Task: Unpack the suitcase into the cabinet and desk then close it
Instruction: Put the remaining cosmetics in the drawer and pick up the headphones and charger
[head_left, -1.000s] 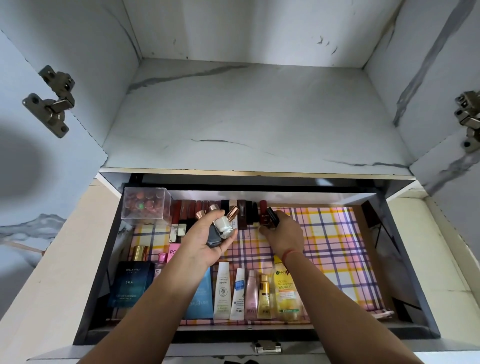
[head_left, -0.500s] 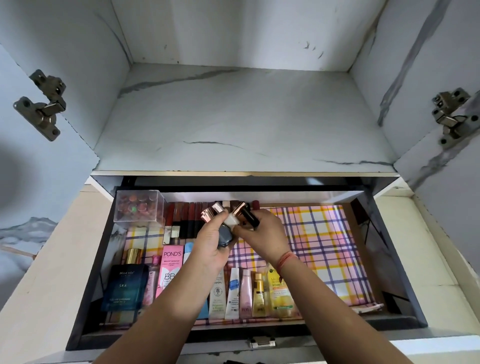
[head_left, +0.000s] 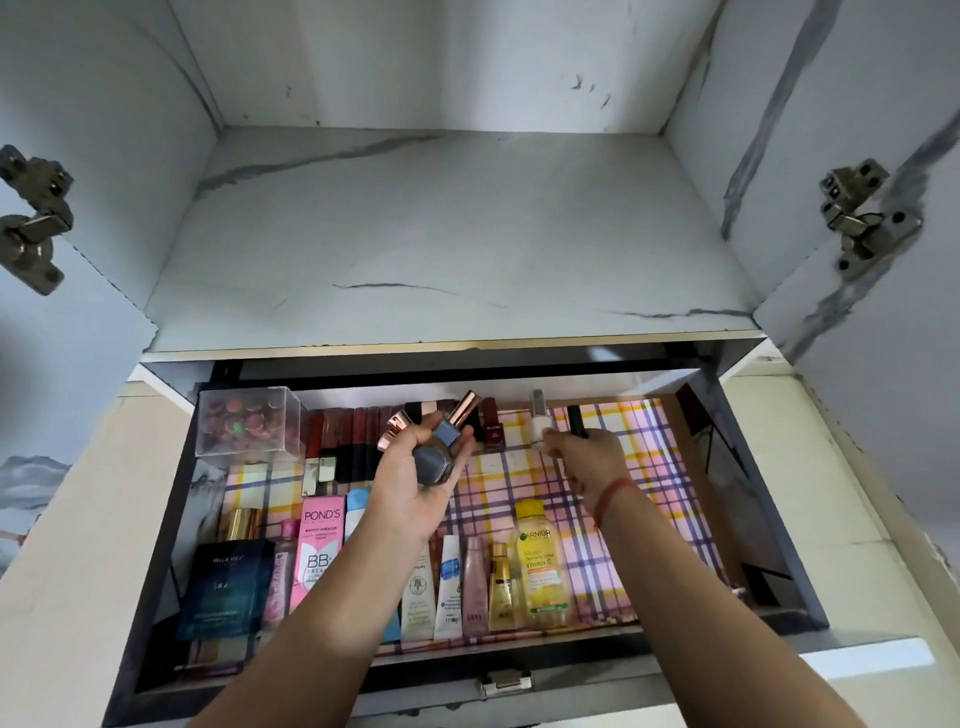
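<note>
A moment ago my two hands were bunched together over the middle of the drawer (head_left: 727, 499), the right one picking from the cluster in the left. Now they have parted. The right hand (head_left: 592, 460) has swung out to the far side of the left hand, and its fingertips pinch a white bottle (head_left: 540, 423), held upright at the back row, just beside the dark red bottle (head_left: 491, 428) already standing there. A black cap (head_left: 576, 421) shows just beyond the right hand's knuckles; I cannot tell whether it is held or standing on the checked liner (head_left: 654, 499). The left hand (head_left: 410, 499) stays palm up with its fingers curled round the blue-grey bottles (head_left: 439, 457), their rose-gold caps pointing away from the wrist, and the white one is gone from that cluster. I read this as one more bottle going into the row, with what is left in the left hand to follow one at a time. The white bottle is not yet released, so I would set it down squarely before letting go, or it may knock its neighbour. The suitcase is out of view, and closing it looks a long way off.
</note>
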